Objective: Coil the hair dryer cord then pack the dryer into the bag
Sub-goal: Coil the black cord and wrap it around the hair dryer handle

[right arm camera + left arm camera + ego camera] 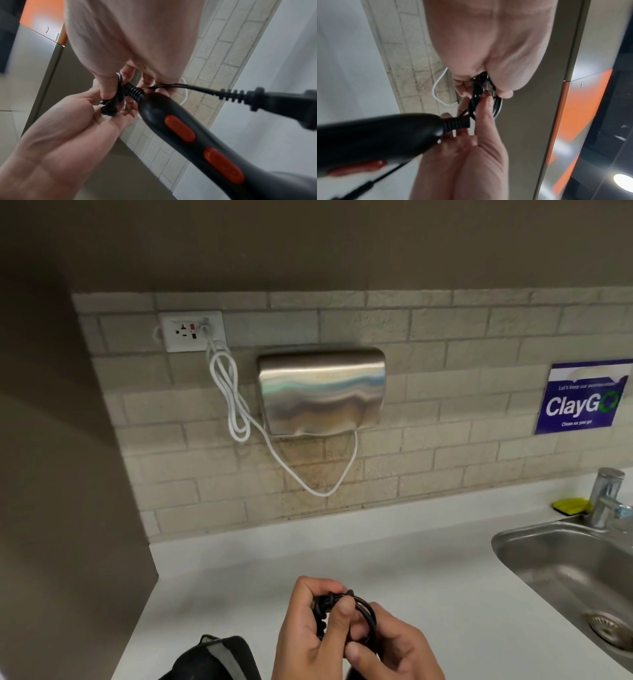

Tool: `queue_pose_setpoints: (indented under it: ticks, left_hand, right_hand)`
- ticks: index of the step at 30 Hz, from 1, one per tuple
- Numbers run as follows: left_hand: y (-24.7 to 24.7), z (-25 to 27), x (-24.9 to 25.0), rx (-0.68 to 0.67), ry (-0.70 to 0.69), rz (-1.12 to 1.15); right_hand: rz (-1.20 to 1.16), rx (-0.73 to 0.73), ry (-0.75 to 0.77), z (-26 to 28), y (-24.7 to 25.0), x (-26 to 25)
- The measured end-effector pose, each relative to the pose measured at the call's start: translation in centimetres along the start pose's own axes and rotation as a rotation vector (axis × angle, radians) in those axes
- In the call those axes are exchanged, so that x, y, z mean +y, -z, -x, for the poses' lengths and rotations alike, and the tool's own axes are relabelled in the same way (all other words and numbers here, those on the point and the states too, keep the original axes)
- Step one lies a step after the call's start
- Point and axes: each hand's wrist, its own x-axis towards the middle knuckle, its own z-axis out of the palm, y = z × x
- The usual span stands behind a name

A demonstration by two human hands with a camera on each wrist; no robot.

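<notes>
Head view, bottom centre: left hand [301, 631] and right hand [387, 648] both pinching coiled black cord [359, 611]; dryer handle [188, 135] hanging below; bag [212, 659] lower left.

Place: shared pantry or washroom corner in a public or office building, not a home.
Wall: pale brick-pattern tile backsplash [445, 344] under a plain taupe wall.
Fixture: stainless wall-mounted hand dryer [322, 390], its white cord [233, 402] looped and plugged into a white socket plate [191, 331].
Signage: blue "ClayGo – Clean as you go" sign [580, 398] on the tiles, typical of communal facilities.
Counter: white counter [342, 546] with upstand.
Sink: inset steel sink [561, 563] with drain strainer, chrome tap [604, 496], yellow sponge [570, 505] beside it.
Beyond: wrist views show glossy orange and grey panels [580, 115].
</notes>
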Motion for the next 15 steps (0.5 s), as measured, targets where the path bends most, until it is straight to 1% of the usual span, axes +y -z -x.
queue_pose_setpoints:
  ticks: [4, 7, 9, 12, 14, 15]
  left_hand:
    - [-0.5, -0.1, 0.3, 0.037, 0.08, 0.1]
    - [-0.7, -0.4, 0.8, 0.018, 0.154, 0.11]
    - [-0.6, -0.4, 1.2, 0.011, 0.213, 0.092]
    - [-0.6, -0.3, 1.3, 0.036, 0.252, 0.078]
    - [-1.0, -0.2, 1.7, 0.045, 0.28, 0.087]
    - [-1.4, -0.2, 2.1, 0.052, 0.307, 0.106]
  right_hand:
    - [-0.062, -0.024, 0.0, -0.1, 0.2, 0.1]
    - [-0.051, -0.061, -0.011, 0.2, 0.4, 0.0]
    - [-0.004, -0.018, -0.001, 0.3, 0.4, -0.1]
    - [0.097, 0.083, 0.004, 0.5, 0.3, 0.0]
    - [0.125, 0.107, 0.045, 1.3, 0.3, 0.0]
    - [0.153, 0.115, 0.041, 1.2, -0.2, -0.2]
